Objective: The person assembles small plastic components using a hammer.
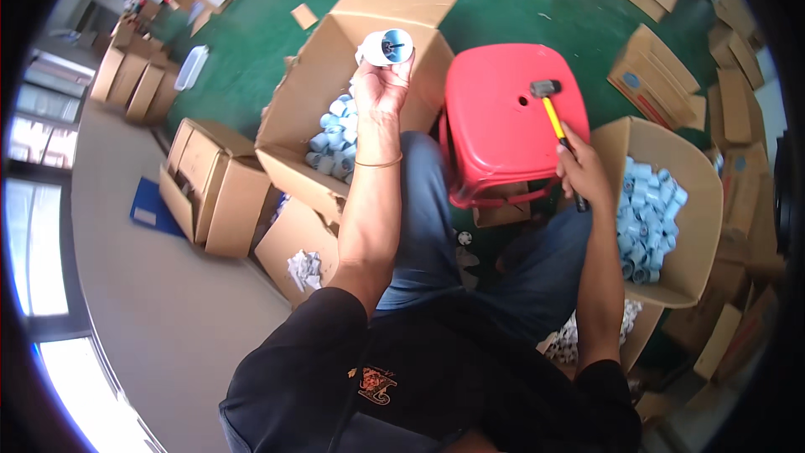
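My left hand (383, 85) is raised over an open cardboard box, its fingers closed round a short, wide pipe fitting (369, 49). The fitting is white outside and blue inside, with a dark shape within its opening that I cannot make out. To the right, my right hand (585, 169) grips a hammer (554, 116) by its yellow and black handle. The hammer's dark head is over the seat of a red plastic stool (495, 130); whether it touches the seat I cannot tell. The stool stands in front of me, between the two hands.
Below my left hand, the cardboard box (289, 130) holds many light blue fittings (334, 138). Another carton (700, 226) at my right holds more blue fittings (647, 218). White scraps (304, 269) lie in a lower box at left. Several cartons and a blue folder (155, 208) surround me.
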The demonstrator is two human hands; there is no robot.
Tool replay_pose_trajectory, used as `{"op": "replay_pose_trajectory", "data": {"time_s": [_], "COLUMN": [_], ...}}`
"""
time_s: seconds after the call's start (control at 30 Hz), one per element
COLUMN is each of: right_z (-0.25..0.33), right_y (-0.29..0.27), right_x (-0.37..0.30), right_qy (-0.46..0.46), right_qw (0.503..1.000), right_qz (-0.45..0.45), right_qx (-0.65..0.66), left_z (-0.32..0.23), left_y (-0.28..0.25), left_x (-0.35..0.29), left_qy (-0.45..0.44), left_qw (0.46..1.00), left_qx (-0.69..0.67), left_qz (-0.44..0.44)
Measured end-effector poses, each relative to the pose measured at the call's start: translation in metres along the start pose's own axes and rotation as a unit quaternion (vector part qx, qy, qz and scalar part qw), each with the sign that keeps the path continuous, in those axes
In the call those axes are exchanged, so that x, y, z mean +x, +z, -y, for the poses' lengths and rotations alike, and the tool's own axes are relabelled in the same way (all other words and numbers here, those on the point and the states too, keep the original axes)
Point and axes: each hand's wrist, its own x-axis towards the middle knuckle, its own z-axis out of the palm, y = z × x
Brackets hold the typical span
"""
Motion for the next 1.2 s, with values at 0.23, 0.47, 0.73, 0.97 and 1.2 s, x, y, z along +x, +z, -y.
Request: {"op": "replay_pose_trajectory", "data": {"time_s": [0.23,0.47,0.73,0.97,1.2], "right_z": [0.003,-0.078,-0.162,-0.318,-0.379], "right_y": [-0.027,-0.121,-0.177,-0.207,-0.124], "right_x": [-0.049,-0.137,-0.149,-0.070,0.014], "right_qy": [-0.096,-0.008,0.127,0.454,0.263], "right_qw": [0.965,0.974,0.945,0.879,0.946], "right_qz": [-0.056,-0.185,-0.239,-0.136,-0.168], "right_qx": [-0.237,-0.132,-0.185,-0.046,-0.086], "left_z": [-0.104,-0.132,-0.191,0.031,0.092], "left_y": [0.001,-0.018,-0.017,0.086,0.034], "left_x": [-0.035,-0.004,0.026,-0.046,-0.035], "left_qy": [0.040,0.137,0.415,0.182,0.081], "left_qw": [0.999,0.917,0.537,0.765,0.749], "left_qx": [0.007,0.375,0.726,0.605,0.635], "left_qz": [0.035,-0.006,-0.109,0.127,0.168]}}
